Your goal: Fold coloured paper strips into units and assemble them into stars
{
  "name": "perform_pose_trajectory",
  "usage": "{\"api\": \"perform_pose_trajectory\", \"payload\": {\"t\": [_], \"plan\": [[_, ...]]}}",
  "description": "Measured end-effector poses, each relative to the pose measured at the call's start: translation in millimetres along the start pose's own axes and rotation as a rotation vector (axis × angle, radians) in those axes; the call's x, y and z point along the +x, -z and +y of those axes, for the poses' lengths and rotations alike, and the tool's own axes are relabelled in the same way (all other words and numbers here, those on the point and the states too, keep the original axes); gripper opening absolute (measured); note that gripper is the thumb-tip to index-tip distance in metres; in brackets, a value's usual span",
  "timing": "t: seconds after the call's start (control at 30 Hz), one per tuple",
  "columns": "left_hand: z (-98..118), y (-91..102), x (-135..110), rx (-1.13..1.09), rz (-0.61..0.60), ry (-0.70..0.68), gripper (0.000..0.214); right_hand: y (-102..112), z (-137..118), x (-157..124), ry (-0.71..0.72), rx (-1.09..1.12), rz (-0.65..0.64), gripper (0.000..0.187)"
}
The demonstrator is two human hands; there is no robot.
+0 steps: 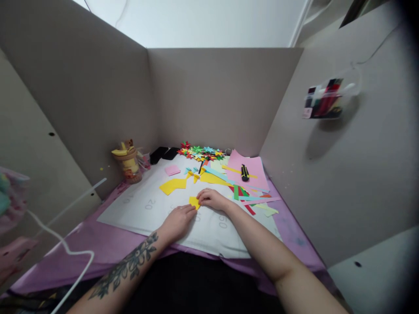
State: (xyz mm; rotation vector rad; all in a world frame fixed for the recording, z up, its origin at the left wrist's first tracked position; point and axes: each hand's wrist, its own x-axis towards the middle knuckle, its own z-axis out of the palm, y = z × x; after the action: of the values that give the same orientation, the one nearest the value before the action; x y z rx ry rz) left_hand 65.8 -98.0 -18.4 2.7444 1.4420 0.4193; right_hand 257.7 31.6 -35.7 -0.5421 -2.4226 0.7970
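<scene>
I have the small yellow paper (194,201) in front of me, flat or nearly so on the numbered white sheet (131,211), between both hands. My right hand (211,199) sits at its three o'clock, thumb and fingers drawn together, pinching its edge. My left hand (181,220) comes in from seven o'clock, fingers lying side by side with the tips on the paper's near edge; from this far off I cannot tell whether its thumb closes the grip. Taking that paper as the centre of my dial, a larger yellow piece (170,186) lies at ten o'clock, a pink pad (172,170) at eleven, small folded pieces (195,178) at twelve, and a heap of coloured paper stars (198,152) beyond them. At two o'clock I see a black-and-yellow cutter (245,172) resting on pink sheets (258,173), with loose paper strips (236,192) nearer three.
</scene>
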Motion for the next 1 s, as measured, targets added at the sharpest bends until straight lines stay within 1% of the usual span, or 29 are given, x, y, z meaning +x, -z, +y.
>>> {"api": "perform_pose_trajectory", "payload": {"t": [0.17,0.4,0.57,0.77,0.83,0.9,0.97,1.0], "plan": [[1,-1.6,0,0.005,-0.001,0.009,0.033,1,-4,7,-0.086,-0.028,-0.002,0.004],[3,3.2,4,-0.039,0.005,0.010,0.028,-8,-6,16,-0.209,-0.098,0.037,0.008],[2,0.6,7,-0.056,-0.008,0.009,0.027,-11,-6,20,-0.248,-0.146,0.038,0.008],[5,-2.1,6,-0.004,-0.024,0.058,0.026,-14,-6,20,-0.274,-0.195,0.053,0.006],[6,-2.6,6,0.016,-0.023,0.081,0.030,-14,-6,20,-0.276,-0.208,0.054,0.006],[7,-3.1,7,0.046,-0.024,0.108,0.038,-15,-7,20,-0.279,-0.219,0.053,0.006],[9,-3.1,8,0.083,-0.041,0.126,0.045,-15,-7,20,-0.282,-0.230,0.056,0.006],[9,-2.9,9,0.101,-0.054,0.129,0.046,-15,-7,20,-0.283,-0.235,0.058,0.006]]}}
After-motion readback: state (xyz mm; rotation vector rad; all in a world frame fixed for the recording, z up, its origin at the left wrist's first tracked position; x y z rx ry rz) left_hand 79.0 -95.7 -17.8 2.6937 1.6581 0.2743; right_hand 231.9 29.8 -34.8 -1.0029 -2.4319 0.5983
